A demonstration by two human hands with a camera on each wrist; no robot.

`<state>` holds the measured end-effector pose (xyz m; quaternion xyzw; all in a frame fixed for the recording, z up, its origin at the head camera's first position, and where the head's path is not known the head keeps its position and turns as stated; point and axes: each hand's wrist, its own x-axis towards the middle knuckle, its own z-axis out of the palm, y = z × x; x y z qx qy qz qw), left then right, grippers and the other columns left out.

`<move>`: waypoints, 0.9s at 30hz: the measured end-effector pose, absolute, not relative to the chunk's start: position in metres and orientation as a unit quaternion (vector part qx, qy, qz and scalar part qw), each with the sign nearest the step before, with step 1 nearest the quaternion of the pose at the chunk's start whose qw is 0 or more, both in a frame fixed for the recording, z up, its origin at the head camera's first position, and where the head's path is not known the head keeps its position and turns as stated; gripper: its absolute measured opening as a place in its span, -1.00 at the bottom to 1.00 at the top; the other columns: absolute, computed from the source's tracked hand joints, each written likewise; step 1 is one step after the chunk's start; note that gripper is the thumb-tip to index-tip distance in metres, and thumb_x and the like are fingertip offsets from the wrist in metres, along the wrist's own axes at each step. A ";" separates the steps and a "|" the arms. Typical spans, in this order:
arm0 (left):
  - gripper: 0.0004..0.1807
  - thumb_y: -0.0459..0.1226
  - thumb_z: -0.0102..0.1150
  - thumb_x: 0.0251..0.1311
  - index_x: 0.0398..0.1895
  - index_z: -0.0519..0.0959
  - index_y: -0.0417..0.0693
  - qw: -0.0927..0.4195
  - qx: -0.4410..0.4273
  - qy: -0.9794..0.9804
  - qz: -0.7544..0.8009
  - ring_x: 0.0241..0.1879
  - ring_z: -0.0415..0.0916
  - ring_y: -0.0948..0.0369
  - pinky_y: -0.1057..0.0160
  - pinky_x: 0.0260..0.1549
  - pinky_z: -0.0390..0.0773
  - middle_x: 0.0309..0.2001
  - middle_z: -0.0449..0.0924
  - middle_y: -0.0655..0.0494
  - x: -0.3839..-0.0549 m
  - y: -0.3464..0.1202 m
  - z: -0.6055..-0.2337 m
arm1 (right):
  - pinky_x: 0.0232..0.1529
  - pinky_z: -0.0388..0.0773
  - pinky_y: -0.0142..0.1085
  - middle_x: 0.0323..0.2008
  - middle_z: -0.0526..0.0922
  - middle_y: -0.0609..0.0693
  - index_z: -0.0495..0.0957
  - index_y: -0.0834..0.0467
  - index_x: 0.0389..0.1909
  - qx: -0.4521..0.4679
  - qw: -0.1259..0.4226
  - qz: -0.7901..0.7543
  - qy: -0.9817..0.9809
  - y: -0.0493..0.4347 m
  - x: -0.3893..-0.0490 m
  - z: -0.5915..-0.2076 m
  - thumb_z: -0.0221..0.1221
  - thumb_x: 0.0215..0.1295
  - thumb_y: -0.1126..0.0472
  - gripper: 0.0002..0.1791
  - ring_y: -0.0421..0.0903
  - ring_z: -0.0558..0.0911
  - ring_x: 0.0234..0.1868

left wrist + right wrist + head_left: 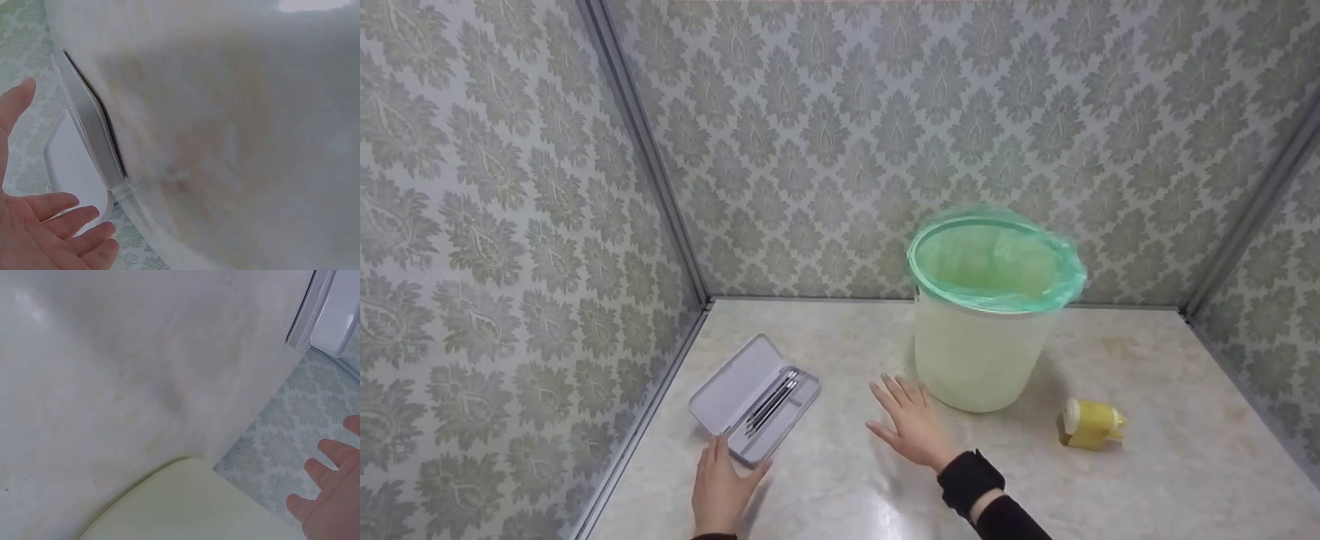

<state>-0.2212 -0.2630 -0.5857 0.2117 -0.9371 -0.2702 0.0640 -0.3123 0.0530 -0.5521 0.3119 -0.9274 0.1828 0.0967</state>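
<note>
An opened pencil case (739, 382), pale grey-lilac, lies on the table at the left with its lid folded back to the left. Several dark pencils (771, 405) rest inside its tray. My left hand (724, 487) is at the near end of the case, thumb and fingers spread, holding nothing; whether a fingertip touches the case I cannot tell. In the left wrist view the case (90, 118) stands just beyond the fingers. My right hand (911, 427) hovers with spread fingers over the middle of the table, empty, just left of the pale waste bin (982, 360).
The bin carries a green rim and a thin green bag (1069, 274) folded over it. To its right lies a small yellow object with white parts (1091, 425), perhaps a pencil sharpener. Patterned wall panels (855, 150) enclose the marbled table (1147, 487) at the back and sides.
</note>
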 end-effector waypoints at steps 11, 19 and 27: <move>0.10 0.00 0.50 0.09 0.51 0.13 -0.44 0.059 0.244 -0.921 -0.297 0.48 0.20 -0.32 -0.22 0.46 0.26 0.46 0.22 -0.47 -0.230 -0.257 -0.593 | 0.55 0.10 0.27 0.55 0.29 0.19 0.29 0.09 0.52 0.330 0.070 0.162 -0.927 0.033 -0.317 -0.546 0.04 0.52 -0.20 -0.29 0.22 0.28 0.57; 0.08 -0.07 0.52 0.08 0.49 0.15 -0.49 0.082 0.240 -0.919 -0.304 0.46 0.23 -0.33 -0.22 0.45 0.26 0.46 0.23 -0.49 -0.234 -0.258 -0.596 | 0.55 0.09 0.26 0.54 0.32 0.17 0.31 0.08 0.51 0.333 0.066 0.157 -0.928 0.022 -0.320 -0.545 0.06 0.51 -0.18 -0.31 0.20 0.30 0.56; -0.01 -0.13 0.51 0.08 0.44 0.23 -0.51 0.079 0.229 -0.924 -0.296 0.43 0.29 -0.33 -0.22 0.41 0.32 0.43 0.29 -0.47 -0.237 -0.264 -0.599 | 0.54 0.17 0.21 0.51 0.38 0.17 0.36 0.10 0.48 0.348 0.073 0.154 -0.922 0.008 -0.321 -0.554 0.10 0.49 -0.14 -0.33 0.19 0.37 0.52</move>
